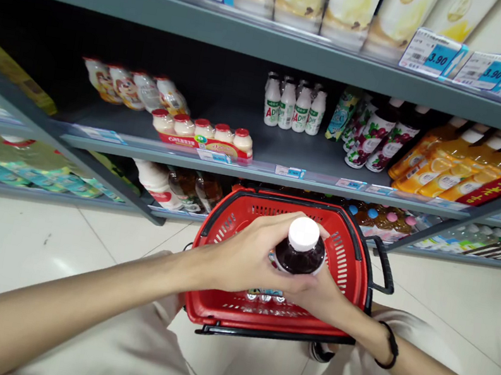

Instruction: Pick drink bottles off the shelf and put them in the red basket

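Observation:
Both my hands are closed around a dark juice bottle (pixel 299 258) with a white cap, held upright above the red shopping basket (pixel 206 308). My left hand (pixel 251 255) wraps it from the left, its thumb across the front. On the other side my right hand (pixel 317 288) grips the bottle lower down, partly covered by the left. Inside the basket lies a pack of small bottles (pixel 265 296), mostly hidden under my hands. The juice bottle's label is largely covered by my fingers.
Ahead is a grey shelf (pixel 237 38) with small white AD bottles (pixel 293 105), red-capped drinks (pixel 201 134), grape-labelled bottles (pixel 374 138) and orange juice bottles (pixel 456 164). Cartons (pixel 352 6) line the shelf above. A black basket handle (pixel 384 267) sticks out right; my knees flank the basket.

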